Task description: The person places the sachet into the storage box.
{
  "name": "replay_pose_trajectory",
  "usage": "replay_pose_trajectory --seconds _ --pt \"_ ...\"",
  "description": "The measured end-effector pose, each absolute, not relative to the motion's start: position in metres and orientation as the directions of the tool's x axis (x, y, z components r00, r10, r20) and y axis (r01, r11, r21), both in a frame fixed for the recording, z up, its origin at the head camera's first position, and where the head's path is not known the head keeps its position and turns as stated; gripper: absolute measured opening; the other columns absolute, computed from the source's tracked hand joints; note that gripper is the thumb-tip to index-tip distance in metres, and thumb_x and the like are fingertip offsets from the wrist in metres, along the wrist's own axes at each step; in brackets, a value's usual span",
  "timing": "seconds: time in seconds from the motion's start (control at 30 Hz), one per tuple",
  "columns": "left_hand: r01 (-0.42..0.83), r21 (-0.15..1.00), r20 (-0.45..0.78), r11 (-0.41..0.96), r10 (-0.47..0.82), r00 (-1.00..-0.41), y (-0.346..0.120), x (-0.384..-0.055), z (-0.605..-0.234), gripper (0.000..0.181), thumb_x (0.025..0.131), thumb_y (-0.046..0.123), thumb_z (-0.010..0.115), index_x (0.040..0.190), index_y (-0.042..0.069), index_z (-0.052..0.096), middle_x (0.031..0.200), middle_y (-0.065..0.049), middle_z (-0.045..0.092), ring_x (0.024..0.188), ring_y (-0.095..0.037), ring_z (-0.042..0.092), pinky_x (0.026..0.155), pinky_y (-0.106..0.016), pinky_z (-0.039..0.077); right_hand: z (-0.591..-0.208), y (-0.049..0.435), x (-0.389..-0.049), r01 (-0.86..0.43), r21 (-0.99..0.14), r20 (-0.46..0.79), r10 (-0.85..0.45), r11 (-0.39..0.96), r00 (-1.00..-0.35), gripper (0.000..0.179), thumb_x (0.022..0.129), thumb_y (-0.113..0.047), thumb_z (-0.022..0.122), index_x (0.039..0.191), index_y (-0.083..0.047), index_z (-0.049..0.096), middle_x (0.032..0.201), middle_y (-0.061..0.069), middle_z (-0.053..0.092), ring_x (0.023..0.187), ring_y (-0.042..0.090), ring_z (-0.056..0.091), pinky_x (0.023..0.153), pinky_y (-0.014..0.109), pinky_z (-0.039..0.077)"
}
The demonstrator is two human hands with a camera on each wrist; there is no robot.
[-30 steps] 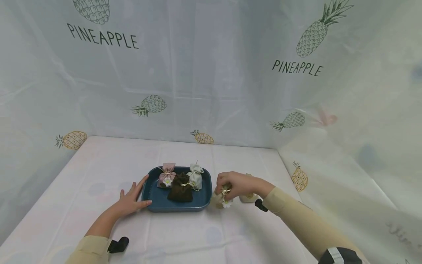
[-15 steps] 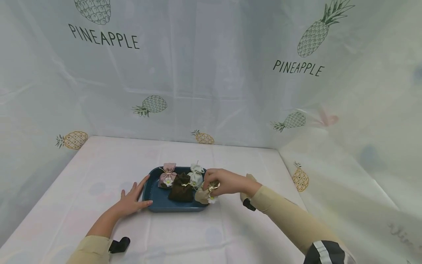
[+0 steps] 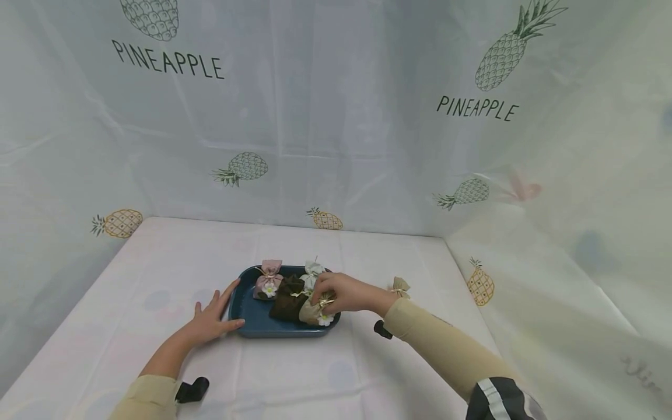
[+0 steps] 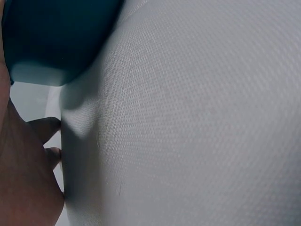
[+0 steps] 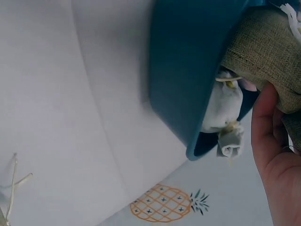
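A blue tray (image 3: 254,322) holds a pink drawstring pouch (image 3: 266,279), a dark brown pouch (image 3: 286,303) and a white pouch (image 3: 311,273). My right hand (image 3: 343,293) pinches a beige drawstring pouch (image 3: 310,314) by its tied neck, over the tray's right part and beside the brown one. A white flower hangs on it. In the right wrist view the beige pouch (image 5: 263,47) overlaps the tray's rim, with the white pouch (image 5: 222,107) behind. My left hand (image 3: 210,321), fingers spread, rests against the tray's left side.
Another beige pouch (image 3: 401,286) stands on the table right of the tray, partly hidden by my right forearm. The table carries a pale cloth (image 3: 294,379). Behind it hangs a curtain (image 3: 341,146) printed with pineapples.
My right hand has carried the beige pouch leftward from the table beside the tray to over its right part. The left hand stays at the tray's left side.
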State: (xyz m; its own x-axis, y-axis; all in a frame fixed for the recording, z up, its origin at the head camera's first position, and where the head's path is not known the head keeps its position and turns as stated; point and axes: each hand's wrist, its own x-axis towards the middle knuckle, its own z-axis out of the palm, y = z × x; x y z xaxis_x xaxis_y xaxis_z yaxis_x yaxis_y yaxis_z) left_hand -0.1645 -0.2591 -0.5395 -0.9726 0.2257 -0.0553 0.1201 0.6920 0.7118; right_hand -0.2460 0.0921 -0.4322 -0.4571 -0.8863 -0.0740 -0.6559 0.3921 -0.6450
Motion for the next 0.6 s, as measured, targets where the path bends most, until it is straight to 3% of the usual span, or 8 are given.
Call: replay_pose_trajectory --seconds 0.37,0.6 --pt "0.117 0.708 -0.057 0.697 0.222 -0.973 -0.26 -0.165 -0.542 0.098 0.087 0.041 0.071 0.158 0.021 0.005 0.156 -0.033 0.01 0.138 -0.061 0.002 0.097 -0.078 -0.012 -0.446 0.086 -0.25 -0.684 -0.601 -0.09 -0.885 0.414 -0.456 0.024 0.08 -0.002 0.077 0.099 -0.017 0.075 0.101 -0.01 0.055 0.092 0.004 0.054 0.078 0.019 0.05" --pt "0.121 0.703 -0.055 0.701 0.223 -0.973 -0.26 -0.165 -0.541 0.098 0.087 0.041 0.071 0.158 0.02 0.006 0.155 -0.034 0.01 0.138 -0.06 0.002 0.097 -0.078 -0.012 -0.45 0.085 -0.247 -0.699 -0.593 -0.117 -0.902 0.399 -0.415 0.024 0.083 -0.004 0.076 0.101 -0.018 0.074 0.103 -0.011 0.055 0.09 0.003 0.053 0.076 0.018 0.048"
